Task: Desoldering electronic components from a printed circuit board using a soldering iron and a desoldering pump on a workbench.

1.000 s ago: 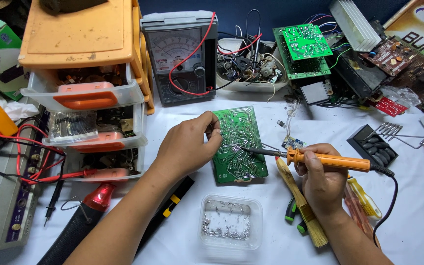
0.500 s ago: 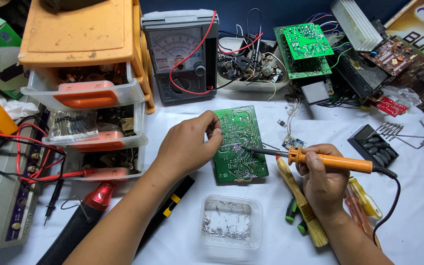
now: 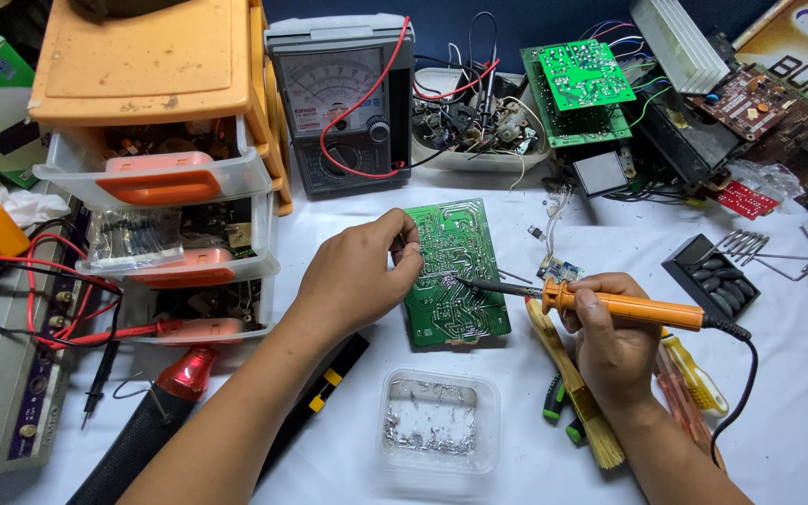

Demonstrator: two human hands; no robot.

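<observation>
Right hand [image 3: 610, 341] grips an orange soldering iron [image 3: 624, 306], tip on a green circuit board [image 3: 455, 276]; left hand [image 3: 362, 276] pinches solder wire [image 3: 411, 251].

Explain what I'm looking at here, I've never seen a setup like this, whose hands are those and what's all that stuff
The view comes from a camera worn on a person's head, looking down at their own two bare hands over a white-covered workbench. The right hand holds an orange soldering iron, its tip on a green circuit board. The left hand grips the board's left edge. Nearby: a clear tub of metal bits, a meter with red leads, orange parts drawers and more boards at the back.
</observation>
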